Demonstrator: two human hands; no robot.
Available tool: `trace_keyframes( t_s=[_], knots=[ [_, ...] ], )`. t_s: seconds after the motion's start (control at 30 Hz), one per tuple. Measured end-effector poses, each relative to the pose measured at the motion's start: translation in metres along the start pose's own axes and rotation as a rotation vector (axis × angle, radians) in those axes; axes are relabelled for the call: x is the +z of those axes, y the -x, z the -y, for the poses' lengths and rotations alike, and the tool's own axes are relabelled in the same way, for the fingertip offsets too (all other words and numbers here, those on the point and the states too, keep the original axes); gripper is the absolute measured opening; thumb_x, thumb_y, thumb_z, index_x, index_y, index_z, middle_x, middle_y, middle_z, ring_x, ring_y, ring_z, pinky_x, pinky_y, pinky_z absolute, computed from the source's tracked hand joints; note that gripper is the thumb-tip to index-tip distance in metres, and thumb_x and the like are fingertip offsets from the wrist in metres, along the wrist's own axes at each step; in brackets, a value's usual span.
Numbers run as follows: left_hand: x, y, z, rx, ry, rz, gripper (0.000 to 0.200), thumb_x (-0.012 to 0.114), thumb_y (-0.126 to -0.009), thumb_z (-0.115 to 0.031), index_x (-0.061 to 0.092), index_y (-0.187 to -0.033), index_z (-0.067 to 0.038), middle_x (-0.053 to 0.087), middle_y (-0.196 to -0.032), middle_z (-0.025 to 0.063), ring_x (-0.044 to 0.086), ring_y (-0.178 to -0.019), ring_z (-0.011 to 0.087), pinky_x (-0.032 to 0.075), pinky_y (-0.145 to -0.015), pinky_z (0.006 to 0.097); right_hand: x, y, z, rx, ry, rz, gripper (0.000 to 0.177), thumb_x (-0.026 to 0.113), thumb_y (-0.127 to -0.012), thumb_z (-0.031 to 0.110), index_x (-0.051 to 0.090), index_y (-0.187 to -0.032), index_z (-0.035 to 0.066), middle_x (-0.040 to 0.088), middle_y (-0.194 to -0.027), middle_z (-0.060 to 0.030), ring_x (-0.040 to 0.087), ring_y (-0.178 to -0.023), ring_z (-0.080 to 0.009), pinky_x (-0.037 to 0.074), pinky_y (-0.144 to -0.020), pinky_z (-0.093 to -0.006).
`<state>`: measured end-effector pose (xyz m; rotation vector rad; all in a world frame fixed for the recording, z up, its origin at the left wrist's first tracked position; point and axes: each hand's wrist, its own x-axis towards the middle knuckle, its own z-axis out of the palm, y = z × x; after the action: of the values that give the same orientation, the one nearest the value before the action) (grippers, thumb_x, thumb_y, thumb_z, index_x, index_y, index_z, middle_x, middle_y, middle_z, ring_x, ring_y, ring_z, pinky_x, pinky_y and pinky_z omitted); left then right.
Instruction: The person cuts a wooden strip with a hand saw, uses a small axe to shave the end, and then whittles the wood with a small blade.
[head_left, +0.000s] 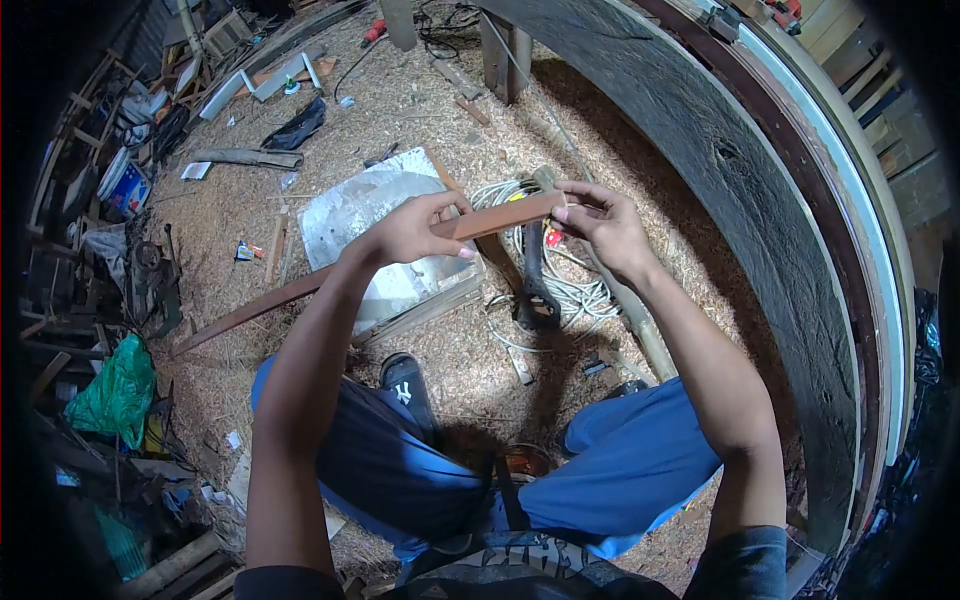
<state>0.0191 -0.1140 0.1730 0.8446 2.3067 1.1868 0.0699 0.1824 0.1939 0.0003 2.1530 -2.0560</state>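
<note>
A long reddish-brown wooden strip (500, 219) slants across in front of me, its far end low on the left by the floor. My left hand (415, 230) grips it partway along, with the thumb on the near side and the fingers over the far side. At the strip's right end, my right hand (608, 228) holds the tip between thumb and fingers. Under the strip lies a pale, scuffed sheet-topped block (360, 205). Below my right hand sits a coil of whitish cable (585, 300), beside a dark upright tool-like piece (538, 305) I cannot identify.
A large thick timber slab (740, 180) curves along the right side. Wood shavings cover the floor. Scrap wood and a green plastic bag (118, 390) crowd the left. A red-handled tool (374, 32) lies at the back, and a pole (640, 325) runs beside the cable.
</note>
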Motion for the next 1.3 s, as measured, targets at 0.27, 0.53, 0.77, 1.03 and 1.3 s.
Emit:
trace_keyframes(
  t_s=[0.27, 0.53, 0.77, 1.03, 1.3],
  knots=[
    [-0.01, 0.006, 0.03, -0.005, -0.15, 0.027, 0.042, 0.072, -0.089, -0.024, 0.059, -0.123, -0.004, 0.067, -0.098, 0.0074, 0.063, -0.089, 0.0186, 0.049, -0.081, 0.0347, -0.036, -0.023, -0.006, 0.084, -0.156, -0.245, 0.03, 0.067, -0.096, 0.017, 0.065, -0.109, -0.01, 0.068, -0.092, -0.0156, 0.068, -0.074, -0.0172, 0.06, -0.069, -0.028],
    [-0.009, 0.003, 0.006, -0.227, 0.085, 0.122, 0.033, 0.062, -0.098, -0.029, 0.064, -0.117, -0.002, 0.066, -0.08, 0.0036, 0.06, -0.066, 0.0115, 0.05, -0.063, 0.0299, -0.041, -0.023, -0.003, 0.114, -0.068, -0.319, 0.043, 0.072, -0.092, 0.032, 0.067, -0.096, -0.01, 0.067, -0.081, -0.0124, 0.064, -0.06, -0.0149, 0.055, -0.054, -0.028],
    [-0.012, 0.004, -0.005, -0.22, 0.074, 0.094, 0.032, 0.064, -0.097, -0.027, 0.065, -0.116, -0.001, 0.066, -0.081, 0.0031, 0.057, -0.065, 0.0104, 0.049, -0.062, 0.0281, -0.055, -0.02, -0.015, 0.077, -0.23, -0.253, 0.037, 0.067, -0.096, 0.029, 0.068, -0.1, -0.008, 0.067, -0.084, -0.013, 0.065, -0.065, -0.0146, 0.058, -0.06, -0.0274],
    [-0.021, 0.012, -0.014, -0.234, 0.179, 0.056, 0.036, 0.073, -0.09, -0.027, 0.071, -0.111, 0.001, 0.06, -0.078, -0.0017, 0.053, -0.071, 0.0082, 0.044, -0.065, 0.0246, -0.059, -0.006, -0.01, 0.078, -0.464, -0.118, 0.031, 0.057, -0.1, 0.014, 0.06, -0.123, -0.006, 0.068, -0.099, -0.0159, 0.071, -0.084, -0.0184, 0.063, -0.08, -0.0296],
    [-0.023, 0.009, -0.014, -0.18, 0.305, 0.111, 0.033, 0.072, -0.09, -0.023, 0.064, -0.113, -0.002, 0.057, -0.085, -0.0034, 0.053, -0.077, 0.0057, 0.044, -0.069, 0.0223, -0.05, 0.003, 0.001, 0.056, -0.527, -0.047, 0.035, 0.054, -0.101, 0.01, 0.055, -0.134, 0.0, 0.066, -0.116, -0.0154, 0.07, -0.096, -0.0207, 0.063, -0.085, -0.0298]
  ],
)
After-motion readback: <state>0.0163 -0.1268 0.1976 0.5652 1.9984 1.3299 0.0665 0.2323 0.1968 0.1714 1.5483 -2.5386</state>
